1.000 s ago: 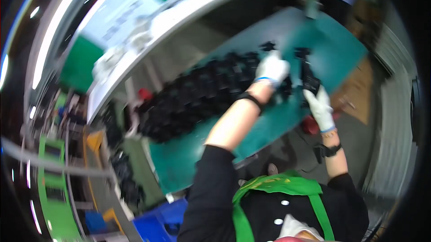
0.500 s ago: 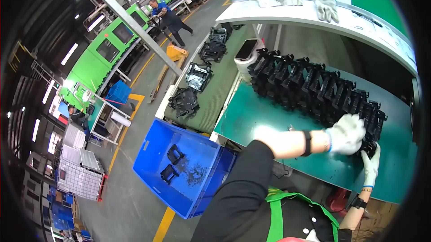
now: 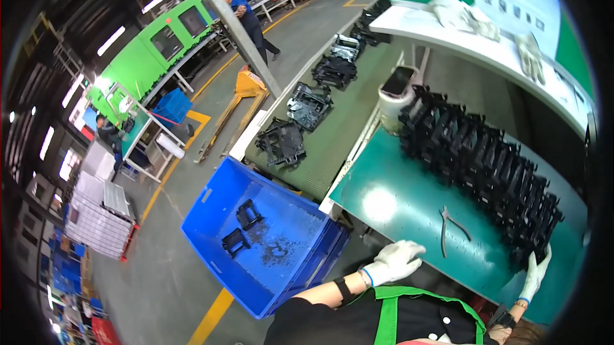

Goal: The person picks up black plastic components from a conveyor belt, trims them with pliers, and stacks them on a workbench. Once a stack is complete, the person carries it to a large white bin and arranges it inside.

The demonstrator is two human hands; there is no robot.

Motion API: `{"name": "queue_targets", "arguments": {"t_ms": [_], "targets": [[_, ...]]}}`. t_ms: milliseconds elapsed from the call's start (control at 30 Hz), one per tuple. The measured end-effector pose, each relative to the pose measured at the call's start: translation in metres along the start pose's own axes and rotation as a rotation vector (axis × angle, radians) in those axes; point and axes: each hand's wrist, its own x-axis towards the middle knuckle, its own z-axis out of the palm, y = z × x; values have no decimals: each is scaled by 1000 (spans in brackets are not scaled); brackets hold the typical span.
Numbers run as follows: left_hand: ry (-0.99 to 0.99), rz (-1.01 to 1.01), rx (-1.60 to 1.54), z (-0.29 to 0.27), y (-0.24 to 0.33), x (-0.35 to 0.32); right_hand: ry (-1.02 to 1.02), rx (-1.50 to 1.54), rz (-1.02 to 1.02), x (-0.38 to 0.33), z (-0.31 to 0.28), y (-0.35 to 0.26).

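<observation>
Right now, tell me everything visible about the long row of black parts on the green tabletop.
The long row of black, plastic-looking parts runs slantwise across the flat green tabletop, its jagged, openwork pieces packed side by side, too overlapped to count. The far end lies beside a whitish, rounded container; the person's white-gloved right hand appears to touch the near end.
</observation>
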Motion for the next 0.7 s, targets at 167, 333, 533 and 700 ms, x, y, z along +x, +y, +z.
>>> {"name": "queue_targets", "arguments": {"t_ms": [167,333,533,700], "targets": [[-119,5,-61,-30,-11,0,0,124,7,23,-8,54],[-131,125,-49,-36,-28,4,-124,268,47,36,-22,33],[-158,155,-67,-52,-47,11,-113,469,9,35,-41,46],[-6,151,-2,-63,-64,14,-90,599,258,35,-19,-2]]}}
